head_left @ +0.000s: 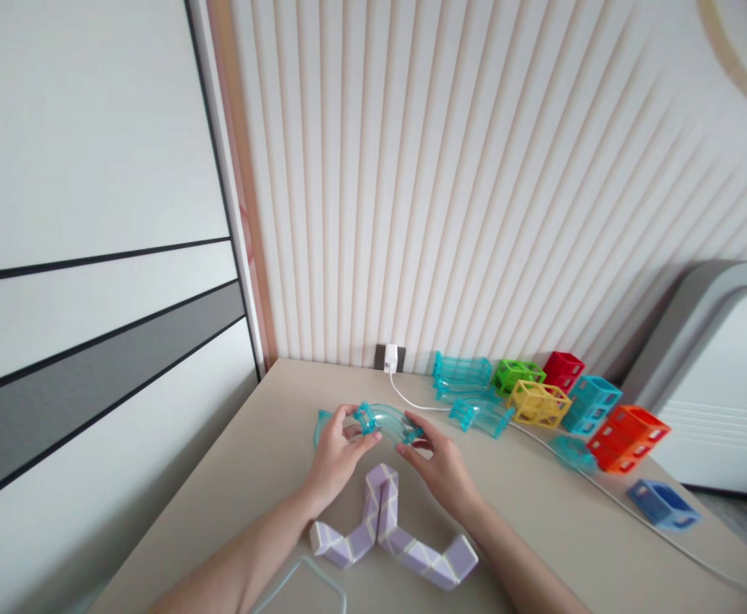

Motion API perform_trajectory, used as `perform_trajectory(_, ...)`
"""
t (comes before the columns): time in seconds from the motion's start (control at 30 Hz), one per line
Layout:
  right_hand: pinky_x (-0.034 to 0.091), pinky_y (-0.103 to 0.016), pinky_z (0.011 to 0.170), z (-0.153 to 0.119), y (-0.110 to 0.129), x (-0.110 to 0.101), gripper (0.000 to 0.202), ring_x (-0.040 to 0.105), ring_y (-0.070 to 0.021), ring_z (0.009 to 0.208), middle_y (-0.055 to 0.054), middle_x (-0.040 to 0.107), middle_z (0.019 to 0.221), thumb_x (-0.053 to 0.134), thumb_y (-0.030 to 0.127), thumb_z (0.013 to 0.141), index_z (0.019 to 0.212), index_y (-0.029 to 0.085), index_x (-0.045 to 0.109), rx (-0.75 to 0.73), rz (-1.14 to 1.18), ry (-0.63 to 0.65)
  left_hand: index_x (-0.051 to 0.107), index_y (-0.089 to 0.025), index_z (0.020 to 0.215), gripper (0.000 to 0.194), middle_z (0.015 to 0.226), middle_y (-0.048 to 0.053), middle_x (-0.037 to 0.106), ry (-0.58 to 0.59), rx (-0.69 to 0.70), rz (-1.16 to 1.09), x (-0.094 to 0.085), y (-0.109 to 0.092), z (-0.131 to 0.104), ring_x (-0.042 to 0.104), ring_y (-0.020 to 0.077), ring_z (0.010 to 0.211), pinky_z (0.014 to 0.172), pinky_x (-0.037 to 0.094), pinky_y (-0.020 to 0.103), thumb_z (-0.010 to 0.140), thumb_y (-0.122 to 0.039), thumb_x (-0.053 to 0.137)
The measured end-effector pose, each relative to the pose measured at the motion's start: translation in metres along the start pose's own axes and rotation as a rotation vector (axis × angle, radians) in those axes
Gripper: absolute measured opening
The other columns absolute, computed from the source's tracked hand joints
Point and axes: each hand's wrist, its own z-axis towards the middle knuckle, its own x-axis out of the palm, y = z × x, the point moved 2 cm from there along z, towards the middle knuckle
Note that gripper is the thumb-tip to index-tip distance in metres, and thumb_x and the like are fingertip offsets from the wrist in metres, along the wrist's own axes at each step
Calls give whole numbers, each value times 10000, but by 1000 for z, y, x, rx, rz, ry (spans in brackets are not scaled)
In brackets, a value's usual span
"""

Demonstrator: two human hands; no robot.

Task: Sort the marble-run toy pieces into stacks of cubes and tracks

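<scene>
Both hands grip a curved, see-through teal track piece, held just above the table. My left hand pinches its left end, thumb in front and fingers behind. At the other end, my right hand closes on it between thumb and fingers. Another teal piece shows partly behind my left hand; whether that hand also touches it, I cannot tell. Below the hands, a lilac and white twisting snake puzzle lies bent on the table, touching neither hand.
Several teal track pieces lie by the wall. Right of them stand block frames: green, yellow, red, teal, orange and blue. A white cable crosses the table from a charger.
</scene>
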Motion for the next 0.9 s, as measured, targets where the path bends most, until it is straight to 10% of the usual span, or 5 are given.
perform_trajectory(0.43, 610, -413, 884, -1, 9, -4, 538, 744, -245, 907, -102, 774, 1098, 721, 364, 797, 1297, 172, 670, -58, -66, -21, 532, -232, 1204, 558, 1269, 105, 665, -14, 87, 209, -4, 9, 6, 719, 244, 1050, 901, 584, 372, 754, -384, 824)
perform_trajectory(0.7, 607, -377, 818, -1, 17, -32, 523, 733, -237, 838, -89, 782, 1042, 681, 382, 792, 1277, 186, 689, -11, -160, -74, 590, -184, 1164, 518, 1125, 126, 762, 229, 98, 545, 8, -10, 32, 739, 287, 1035, 943, 579, 418, 740, -389, 804)
perform_trajectory(0.9, 579, -386, 823, -18, -4, -74, 691, 723, -249, 837, -70, 778, 950, 655, 440, 795, 1432, 184, 575, 68, -283, -126, 616, -182, 1190, 466, 1102, 88, 764, 516, 159, 798, 54, -22, 51, 737, 217, 949, 823, 569, 304, 784, -363, 755)
